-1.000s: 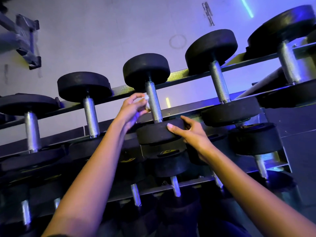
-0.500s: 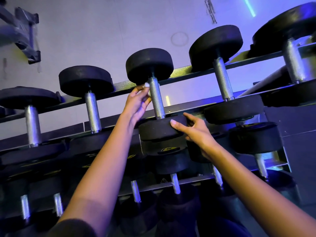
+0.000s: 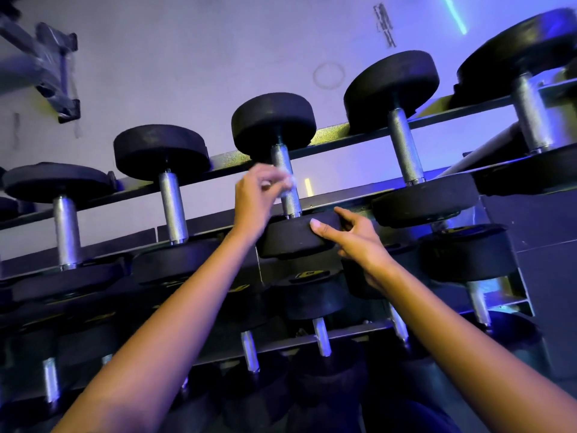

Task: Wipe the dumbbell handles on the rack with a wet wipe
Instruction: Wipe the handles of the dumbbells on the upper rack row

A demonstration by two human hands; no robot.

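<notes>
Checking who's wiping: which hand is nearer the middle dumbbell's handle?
Left. The left hand holds a wipe at the handle; the right hand grips the head below it.

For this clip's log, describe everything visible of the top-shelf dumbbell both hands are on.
The middle dumbbell has two round, matte black, rubber-looking heads joined by a silvery knurled metal handle. It lies across the top rails of the rack, one head far, one near the camera. The left hand, motion-blurred, holds a white wet wipe against the handle; the right hand grips the near head's rim.
</notes>
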